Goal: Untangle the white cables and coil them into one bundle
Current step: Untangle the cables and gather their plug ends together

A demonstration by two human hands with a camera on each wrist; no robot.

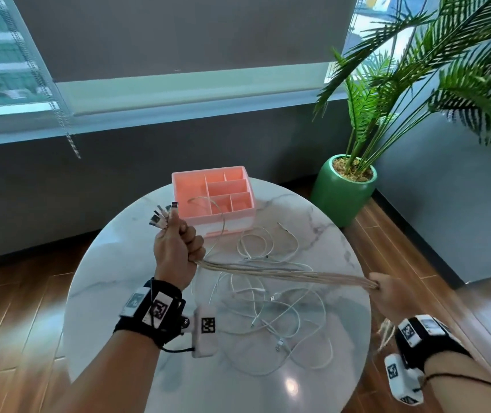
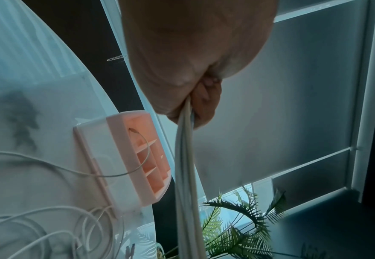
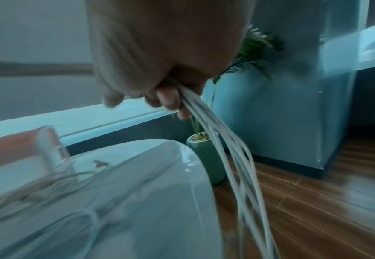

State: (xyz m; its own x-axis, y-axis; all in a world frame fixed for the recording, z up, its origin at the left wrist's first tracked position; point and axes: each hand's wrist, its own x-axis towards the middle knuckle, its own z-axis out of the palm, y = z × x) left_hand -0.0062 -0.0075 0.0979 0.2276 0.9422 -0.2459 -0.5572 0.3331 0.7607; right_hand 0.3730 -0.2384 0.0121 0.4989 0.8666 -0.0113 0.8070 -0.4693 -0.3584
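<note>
My left hand [image 1: 175, 248] grips several white cables [image 1: 283, 273] near their plug ends, and the plugs [image 1: 162, 214] fan out above its fist. The cables run taut in a straight bunch to my right hand [image 1: 387, 290], which grips them at the table's right edge. Past that fist the cables [image 3: 237, 157] hang down toward the floor. More white cable [image 1: 268, 317] lies in loose tangled loops on the round marble table [image 1: 113, 278] below the stretched bunch. In the left wrist view the gathered cables [image 2: 185, 157] leave the closed left hand [image 2: 195, 98].
A pink compartment box [image 1: 213, 193] stands at the table's far side, with one thin cable trailing into it. A palm in a green pot [image 1: 341, 193] stands on the wooden floor [image 1: 417, 234] to the right. A window with blinds lies behind.
</note>
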